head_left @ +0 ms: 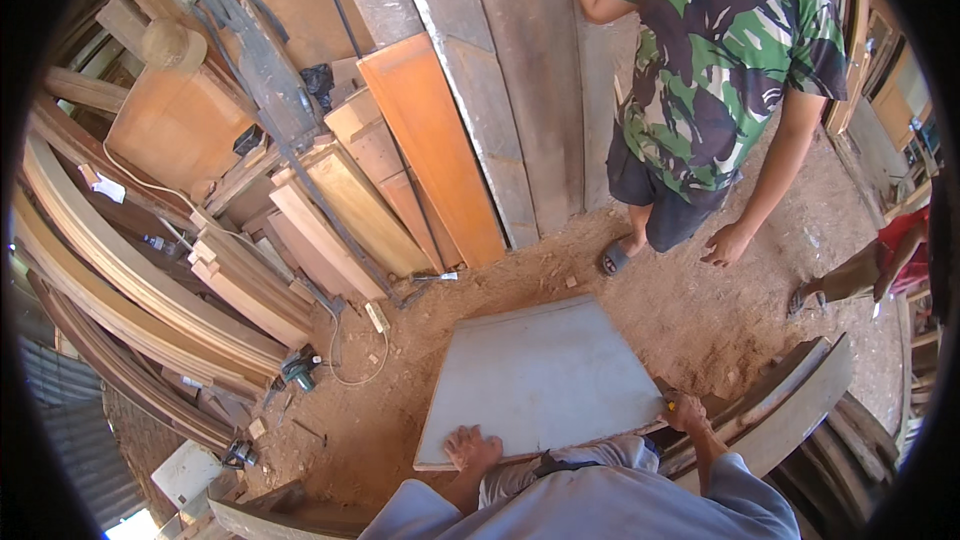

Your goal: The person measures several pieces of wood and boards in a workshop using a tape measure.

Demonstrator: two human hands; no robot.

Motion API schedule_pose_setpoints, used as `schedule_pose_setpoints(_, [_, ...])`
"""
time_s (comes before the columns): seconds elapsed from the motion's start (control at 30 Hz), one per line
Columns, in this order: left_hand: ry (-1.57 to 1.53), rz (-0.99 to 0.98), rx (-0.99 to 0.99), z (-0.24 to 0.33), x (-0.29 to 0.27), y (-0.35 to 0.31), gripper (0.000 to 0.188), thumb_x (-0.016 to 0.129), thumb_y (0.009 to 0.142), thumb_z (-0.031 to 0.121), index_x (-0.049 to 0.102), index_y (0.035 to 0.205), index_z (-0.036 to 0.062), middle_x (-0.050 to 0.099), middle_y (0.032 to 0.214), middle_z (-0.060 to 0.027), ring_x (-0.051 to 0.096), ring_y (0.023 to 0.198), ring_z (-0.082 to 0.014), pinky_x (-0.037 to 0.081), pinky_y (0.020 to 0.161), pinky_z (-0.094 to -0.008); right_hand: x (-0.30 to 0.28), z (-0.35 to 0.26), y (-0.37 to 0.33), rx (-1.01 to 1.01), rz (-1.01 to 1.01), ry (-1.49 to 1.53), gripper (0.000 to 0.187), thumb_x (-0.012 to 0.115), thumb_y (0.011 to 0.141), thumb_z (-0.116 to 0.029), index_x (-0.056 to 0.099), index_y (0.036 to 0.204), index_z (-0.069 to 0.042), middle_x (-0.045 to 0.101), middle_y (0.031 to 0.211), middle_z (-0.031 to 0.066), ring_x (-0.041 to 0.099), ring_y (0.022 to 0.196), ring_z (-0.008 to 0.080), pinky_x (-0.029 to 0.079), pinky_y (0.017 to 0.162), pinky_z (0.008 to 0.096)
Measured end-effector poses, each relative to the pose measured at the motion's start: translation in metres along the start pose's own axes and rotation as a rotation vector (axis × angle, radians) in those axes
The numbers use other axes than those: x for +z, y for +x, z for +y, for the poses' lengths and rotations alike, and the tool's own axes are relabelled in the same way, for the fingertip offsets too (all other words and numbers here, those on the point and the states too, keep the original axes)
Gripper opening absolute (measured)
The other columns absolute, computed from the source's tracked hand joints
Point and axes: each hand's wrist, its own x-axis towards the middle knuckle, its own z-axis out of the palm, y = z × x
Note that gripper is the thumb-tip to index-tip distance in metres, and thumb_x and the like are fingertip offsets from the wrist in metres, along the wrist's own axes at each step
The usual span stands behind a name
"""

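- Fingers of the right hand (686, 413) are curled round a small yellow tool (671, 406), too small to identify, at the panel's near right corner.
- The left hand (473, 448) lies spread on the panel's face by the near left edge, pressing rather than gripping; whether the thumb hooks under cannot be told.
- The grey flat panel (540, 370) lies right before the person, near edge at the lap, far edge toward the sawdust-strewn floor (380, 430). What bears it underneath is hidden.
- It looks stiff and fairly heavy for its breadth, hardly fragile, though corners could chip. The smooth face may let a palm slide; opposite side edges seem the surest hold.
- Curved boards (800, 417) are stacked just beside it on the right.
- Beyond stands a co-worker in a camouflage shirt (725, 60), the lowered hand (728, 244) apart from the panel.
- Farther left, a corded power tool (298, 368) rests on the floor.
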Motion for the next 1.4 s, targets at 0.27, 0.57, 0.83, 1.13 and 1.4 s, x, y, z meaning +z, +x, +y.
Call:
schedule_pose_setpoints(0.27, [0.039, -0.055, -0.014, 0.009, -0.023, 0.001, 0.066, 0.048, 0.084, 0.05, 0.053, 0.138, 0.0126, 0.046, 0.143, -0.0141, 0.031, 0.137, -0.0317, 0.018, 0.112, -0.0521, 0.015, 0.009, 0.012, -0.024, 0.06, -0.026, 0.056, 0.083, 0.07, -0.037, 0.067, 0.12, -0.02, 0.066, 0.12, 0.0149, 0.059, 0.118, 0.0347, 0.046, 0.098, 0.0449])
schedule_pose_setpoints(0.57, [0.008, -0.023, 0.014, 0.001, -0.01, 0.003, 0.066, 0.046, 0.084, 0.051, 0.053, 0.137, 0.0119, 0.045, 0.142, -0.0164, 0.029, 0.138, -0.0351, 0.017, 0.11, -0.055, 0.012, 0.006, 0.006, -0.023, 0.044, 0.022, 0.064, 0.085, 0.067, -0.037, 0.065, 0.126, -0.02, 0.064, 0.125, 0.0159, 0.056, 0.122, 0.0351, 0.046, 0.101, 0.0446])
schedule_pose_setpoints(0.83, [-0.006, 0.027, 0.051, 0.0, -0.007, 0.003, 0.064, 0.049, 0.083, 0.051, 0.056, 0.132, 0.0115, 0.048, 0.138, -0.0158, 0.033, 0.135, -0.0341, 0.021, 0.108, -0.0539, 0.019, 0.013, 0.01, -0.107, 0.122, 0.0, 0.046, 0.084, 0.07, -0.033, 0.069, 0.11, -0.017, 0.069, 0.109, 0.0175, 0.062, 0.11, 0.036, 0.049, 0.091, 0.0453])
schedule_pose_setpoints(1.13, [-0.023, 0.083, 0.032, -0.001, -0.001, 0.004, 0.063, 0.051, 0.082, 0.05, 0.059, 0.13, 0.0114, 0.05, 0.136, -0.0154, 0.034, 0.135, -0.0327, 0.021, 0.109, -0.0536, 0.012, 0.008, 0.006, -0.138, 0.116, -0.006, 0.05, 0.083, 0.07, -0.033, 0.068, 0.116, -0.018, 0.068, 0.113, 0.0178, 0.062, 0.112, 0.0363, 0.049, 0.092, 0.0449])
schedule_pose_setpoints(1.4, [-0.022, 0.057, 0.034, -0.004, 0.005, 0.006, 0.063, 0.049, 0.083, 0.051, 0.057, 0.132, 0.0119, 0.048, 0.14, -0.0167, 0.031, 0.138, -0.0342, 0.019, 0.111, -0.0553, 0.014, 0.009, 0.012, -0.049, 0.026, -0.01, 0.054, 0.083, 0.071, -0.033, 0.067, 0.12, -0.017, 0.066, 0.119, 0.0156, 0.06, 0.115, 0.0359, 0.048, 0.095, 0.0449])
